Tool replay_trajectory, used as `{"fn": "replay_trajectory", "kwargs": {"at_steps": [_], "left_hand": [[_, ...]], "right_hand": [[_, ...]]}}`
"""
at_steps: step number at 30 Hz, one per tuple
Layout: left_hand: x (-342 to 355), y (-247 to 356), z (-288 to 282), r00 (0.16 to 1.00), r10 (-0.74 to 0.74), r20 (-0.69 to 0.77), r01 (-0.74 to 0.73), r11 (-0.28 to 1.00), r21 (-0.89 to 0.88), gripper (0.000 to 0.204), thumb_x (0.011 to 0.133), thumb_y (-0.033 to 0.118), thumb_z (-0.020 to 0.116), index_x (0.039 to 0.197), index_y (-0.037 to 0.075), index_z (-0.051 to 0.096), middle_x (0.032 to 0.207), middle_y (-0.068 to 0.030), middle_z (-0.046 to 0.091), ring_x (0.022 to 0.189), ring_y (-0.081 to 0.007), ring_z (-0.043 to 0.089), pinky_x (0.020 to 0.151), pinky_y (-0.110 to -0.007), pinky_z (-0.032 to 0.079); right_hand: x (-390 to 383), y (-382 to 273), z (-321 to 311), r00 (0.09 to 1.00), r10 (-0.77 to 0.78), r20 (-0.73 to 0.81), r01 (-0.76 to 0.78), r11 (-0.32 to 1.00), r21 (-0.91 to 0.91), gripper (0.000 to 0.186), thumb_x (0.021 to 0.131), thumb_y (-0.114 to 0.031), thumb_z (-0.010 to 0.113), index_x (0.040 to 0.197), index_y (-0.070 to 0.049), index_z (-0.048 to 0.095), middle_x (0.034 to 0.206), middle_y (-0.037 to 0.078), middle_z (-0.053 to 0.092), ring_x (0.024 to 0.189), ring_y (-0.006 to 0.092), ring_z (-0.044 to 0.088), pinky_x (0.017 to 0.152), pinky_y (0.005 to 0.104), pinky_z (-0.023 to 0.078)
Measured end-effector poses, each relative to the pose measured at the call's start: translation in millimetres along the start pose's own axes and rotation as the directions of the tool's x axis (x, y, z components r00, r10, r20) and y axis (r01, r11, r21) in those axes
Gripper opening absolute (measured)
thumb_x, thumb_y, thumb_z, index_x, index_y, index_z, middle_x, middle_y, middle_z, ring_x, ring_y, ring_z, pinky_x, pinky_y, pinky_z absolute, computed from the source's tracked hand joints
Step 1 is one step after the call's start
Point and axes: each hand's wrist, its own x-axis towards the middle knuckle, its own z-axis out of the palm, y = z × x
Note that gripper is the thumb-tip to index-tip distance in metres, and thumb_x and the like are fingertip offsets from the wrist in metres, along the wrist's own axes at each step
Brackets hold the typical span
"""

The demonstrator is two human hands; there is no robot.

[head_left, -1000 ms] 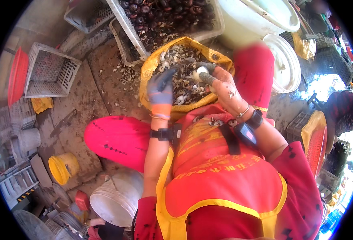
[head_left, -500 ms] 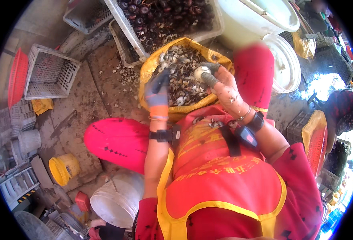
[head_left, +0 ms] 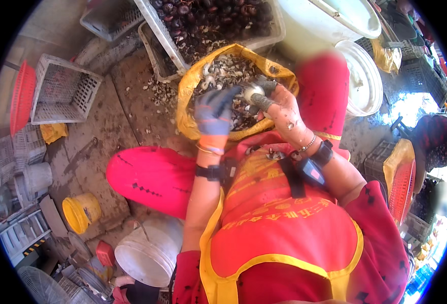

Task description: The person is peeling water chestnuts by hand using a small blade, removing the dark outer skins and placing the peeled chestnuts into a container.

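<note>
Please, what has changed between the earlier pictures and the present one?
The left hand has moved rightward, closer to the round white piece; whether they touch is unclear. The right hand still holds that piece, and the yellow bag stays in place.

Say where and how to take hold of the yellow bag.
Likely best: pinch the yellow bag by its far rim, from above. That raised edge is free of fingers; the white tray sits close beyond; the left hand and right hand are over the nearer part.
</note>
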Motion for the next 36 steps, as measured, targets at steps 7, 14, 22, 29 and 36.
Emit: {"fn": "replay_trajectory", "kwargs": {"at_steps": [7, 14, 22, 29, 36], "left_hand": [[4, 30, -6, 0.986, 0.160, 0.034, -0.161, 0.987, 0.020, 0.025, 0.081, 0.003, 0.066, 0.102, 0.012, 0.073, 0.094, -0.0049, 0.064, 0.091, -0.0202, 0.057, 0.083, -0.032, 0.047], [-1, 4, 11, 0.977, -0.212, 0.015, 0.198, 0.883, -0.426, 0.029, 0.080, 0.005, 0.066, 0.106, 0.015, 0.072, 0.095, -0.0067, 0.066, 0.093, -0.0225, 0.058, 0.086, -0.034, 0.045], [-8, -6, 21, 0.968, -0.245, 0.048, 0.231, 0.806, -0.545, 0.025, 0.082, 0.003, 0.064, 0.105, 0.008, 0.071, 0.097, -0.0077, 0.067, 0.093, -0.0207, 0.059, 0.084, -0.030, 0.047], [-8, -15, 25, 0.902, -0.419, 0.099, 0.359, 0.607, -0.709, 0.022, 0.086, 0.005, 0.065, 0.108, 0.006, 0.069, 0.100, -0.0074, 0.067, 0.093, -0.0170, 0.062, 0.082, -0.027, 0.049], [-13, -23, 26, 0.951, -0.308, 0.019, 0.279, 0.831, -0.481, 0.024, 0.082, 0.008, 0.064, 0.104, 0.013, 0.072, 0.097, -0.0083, 0.067, 0.092, -0.0275, 0.059, 0.083, -0.036, 0.047]], "right_hand": [[15, 10, -13, 0.937, 0.329, -0.118, -0.232, 0.838, 0.493, 0.020, 0.094, -0.015, 0.054, 0.113, -0.008, 0.058, 0.101, 0.006, 0.065, 0.080, 0.0168, 0.062, 0.058, 0.0256, 0.049], [10, 20, -16, 0.879, 0.434, 0.198, -0.408, 0.468, 0.784, 0.020, 0.095, -0.018, 0.050, 0.111, -0.010, 0.058, 0.102, 0.007, 0.064, 0.082, 0.0197, 0.060, 0.057, 0.0283, 0.049], [16, 29, -25, 0.968, 0.213, 0.134, -0.251, 0.789, 0.560, 0.041, 0.089, -0.038, 0.061, 0.122, -0.014, 0.052, 0.108, 0.003, 0.062, 0.082, 0.0134, 0.058, 0.056, 0.0235, 0.046], [18, 26, -18, 0.929, 0.364, 0.070, -0.323, 0.704, 0.633, 0.022, 0.096, -0.018, 0.047, 0.112, -0.005, 0.054, 0.101, 0.010, 0.063, 0.074, 0.0167, 0.058, 0.051, 0.0234, 0.043], [18, 1, -6, 0.999, 0.009, 0.049, -0.005, 0.997, -0.083, 0.037, 0.084, -0.006, 0.050, 0.121, -0.001, 0.049, 0.118, 0.008, 0.059, 0.095, 0.0139, 0.060, 0.064, 0.0243, 0.049]]}}
